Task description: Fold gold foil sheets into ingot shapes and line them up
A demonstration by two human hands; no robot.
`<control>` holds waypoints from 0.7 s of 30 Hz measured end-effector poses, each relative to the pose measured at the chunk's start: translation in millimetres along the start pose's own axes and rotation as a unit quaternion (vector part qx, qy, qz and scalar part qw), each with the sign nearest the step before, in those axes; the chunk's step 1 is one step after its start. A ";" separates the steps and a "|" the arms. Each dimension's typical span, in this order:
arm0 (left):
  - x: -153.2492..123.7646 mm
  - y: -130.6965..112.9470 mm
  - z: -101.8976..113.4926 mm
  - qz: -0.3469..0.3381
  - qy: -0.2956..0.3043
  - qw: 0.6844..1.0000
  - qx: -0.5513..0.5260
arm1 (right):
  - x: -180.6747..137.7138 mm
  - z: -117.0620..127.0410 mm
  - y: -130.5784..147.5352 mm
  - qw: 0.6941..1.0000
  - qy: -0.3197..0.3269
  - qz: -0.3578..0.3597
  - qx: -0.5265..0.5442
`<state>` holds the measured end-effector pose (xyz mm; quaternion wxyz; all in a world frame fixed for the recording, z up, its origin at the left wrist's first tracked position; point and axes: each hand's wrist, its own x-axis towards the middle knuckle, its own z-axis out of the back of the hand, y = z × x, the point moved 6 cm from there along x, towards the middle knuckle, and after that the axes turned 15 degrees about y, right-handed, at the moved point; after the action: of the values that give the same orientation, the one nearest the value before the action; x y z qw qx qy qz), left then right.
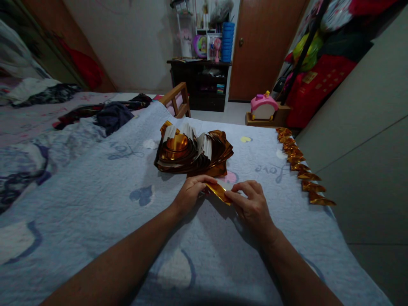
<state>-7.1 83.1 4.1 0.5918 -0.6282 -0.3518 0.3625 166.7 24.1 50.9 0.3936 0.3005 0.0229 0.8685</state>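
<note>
Both grips are closed on the same thing: the left hand (191, 191) pinches one end of a small gold foil sheet (218, 192) and the right hand (251, 204) pinches the other, fingertips on top. The sheet sits low on the bed (95, 204), right between the two grips. Honestly this stuff looks feather-light and thin, so I'd guess it creases the moment you press it and won't forgive a bad fold. The shiny face probably slides under dry fingers too. Best hold looks like the edges and corners, thumb under and fingers over, not the middle where it would crumple. The bed is soft, so there's not much backing for a sharp crease. Just beyond the grips is a fanned pile of gold sheets (191, 153), touching nothing in hand. Off to the right, well apart, a row of folded gold pieces (299, 165) runs along the bed's edge.
</note>
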 end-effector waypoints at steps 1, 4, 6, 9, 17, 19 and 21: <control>0.2 -0.2 -0.1 0.003 0.005 1.000 -0.001 | -0.1 -2.4 0.1 1.000 0.015 0.000 -0.003; 1.5 -0.6 -0.4 0.010 0.007 0.998 0.067 | -0.9 -12.3 -0.5 0.997 0.077 -0.006 -0.005; 2.7 0.1 -0.7 0.017 0.000 0.991 0.134 | -1.5 -19.6 -0.9 0.992 0.122 -0.014 -0.005; 3.1 -1.5 0.1 0.006 -0.019 0.975 0.223 | -1.5 -29.2 -0.1 0.983 0.183 -0.023 -0.001; 3.1 -7.2 -1.1 -0.021 0.005 0.944 0.329 | -1.3 -36.9 4.4 0.971 0.237 -0.029 0.007; 3.2 -6.9 -0.8 -0.030 0.016 0.955 0.296 | -1.3 -33.7 5.2 0.976 0.216 -0.019 0.000; 3.3 -6.1 -0.4 -0.036 0.026 0.965 0.258 | -1.4 -30.6 5.0 0.981 0.194 -0.014 -0.004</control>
<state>-5.2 86.1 10.0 0.7556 -0.4500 -0.2531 0.4032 147.5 25.6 26.6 0.3947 0.1244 0.0991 0.9049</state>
